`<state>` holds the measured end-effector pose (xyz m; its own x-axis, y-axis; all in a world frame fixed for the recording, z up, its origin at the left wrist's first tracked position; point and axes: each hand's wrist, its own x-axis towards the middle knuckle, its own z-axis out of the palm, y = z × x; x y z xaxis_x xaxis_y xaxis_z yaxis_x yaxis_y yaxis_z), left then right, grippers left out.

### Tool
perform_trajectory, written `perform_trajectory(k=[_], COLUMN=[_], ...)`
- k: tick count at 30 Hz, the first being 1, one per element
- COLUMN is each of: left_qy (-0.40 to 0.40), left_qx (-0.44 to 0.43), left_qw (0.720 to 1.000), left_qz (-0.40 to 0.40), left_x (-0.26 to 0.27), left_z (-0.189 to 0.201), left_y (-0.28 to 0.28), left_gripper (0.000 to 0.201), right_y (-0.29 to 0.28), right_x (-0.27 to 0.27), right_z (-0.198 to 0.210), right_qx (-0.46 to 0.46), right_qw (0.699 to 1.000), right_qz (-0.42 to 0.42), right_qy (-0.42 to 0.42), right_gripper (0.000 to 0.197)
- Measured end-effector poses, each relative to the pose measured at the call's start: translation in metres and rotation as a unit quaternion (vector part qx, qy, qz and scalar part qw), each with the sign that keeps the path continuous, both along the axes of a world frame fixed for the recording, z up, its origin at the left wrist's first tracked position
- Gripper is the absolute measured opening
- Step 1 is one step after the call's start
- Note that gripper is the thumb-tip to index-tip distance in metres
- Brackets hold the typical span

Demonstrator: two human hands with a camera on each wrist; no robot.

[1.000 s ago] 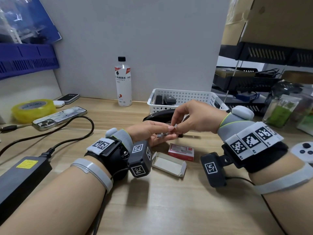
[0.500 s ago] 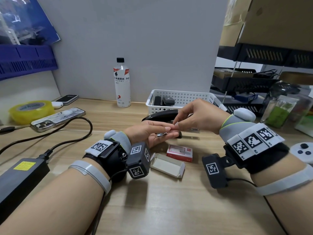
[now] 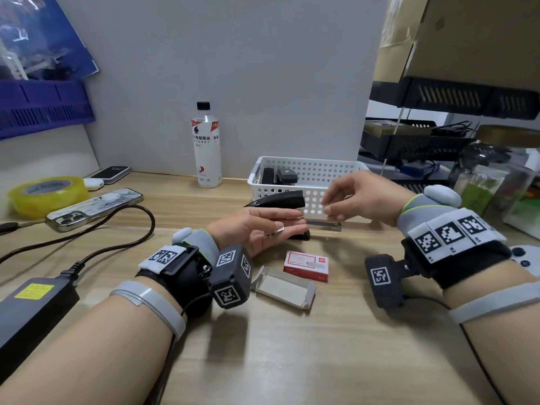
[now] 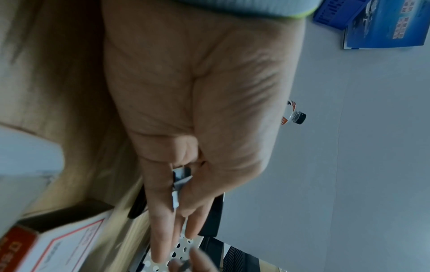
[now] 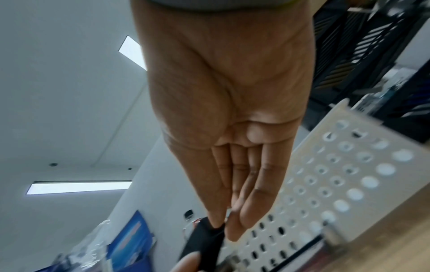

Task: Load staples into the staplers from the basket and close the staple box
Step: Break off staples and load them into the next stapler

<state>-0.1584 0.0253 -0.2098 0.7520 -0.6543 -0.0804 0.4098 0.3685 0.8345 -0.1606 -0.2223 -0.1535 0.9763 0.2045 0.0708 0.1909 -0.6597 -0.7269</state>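
Observation:
A black stapler (image 3: 277,199) stands open on the desk, its metal rail (image 3: 324,225) pointing right, in front of the white basket (image 3: 309,166), which holds more staplers (image 3: 279,175). My left hand (image 3: 289,226) lies palm up just before the stapler, fingers straight, with a short strip of staples (image 3: 279,228) (image 4: 178,181) resting on them. My right hand (image 3: 327,207) (image 5: 229,211) hovers above the rail and pinches a small piece of staples between thumb and forefinger. The red-and-white staple box sleeve (image 3: 305,266) and its pulled-out inner tray (image 3: 283,287) lie on the desk below my hands.
A drink bottle (image 3: 207,147) stands at the back wall. A phone (image 3: 93,207), a yellow tape roll (image 3: 46,194) and a power adapter (image 3: 32,311) with its cable lie at the left. Jars (image 3: 482,185) and a white controller (image 3: 526,258) are at the right.
My right hand has lifted off the left palm and moved right, toward the stapler's rail, with a piece of staples. The left hand has stayed palm up with a strip on it.

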Motion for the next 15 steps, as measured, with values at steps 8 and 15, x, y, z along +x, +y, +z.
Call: perform_trajectory(k=[8,15], left_qy=[0.01,0.03], left_qx=[-0.004,0.012], left_qw=[1.0,0.999], left_qz=[0.003,0.002], left_x=[-0.004,-0.003], left_z=[0.002,0.003], left_y=[-0.006,-0.005], left_gripper=[0.041,0.046], right_y=[-0.022,-0.021], right_x=[0.018,0.026], right_z=[-0.024,-0.036], right_qx=[0.02,-0.006], right_qw=[0.999,0.998], right_qz=[-0.032,-0.041], right_qy=[0.033,0.055], right_gripper=[0.008,0.006])
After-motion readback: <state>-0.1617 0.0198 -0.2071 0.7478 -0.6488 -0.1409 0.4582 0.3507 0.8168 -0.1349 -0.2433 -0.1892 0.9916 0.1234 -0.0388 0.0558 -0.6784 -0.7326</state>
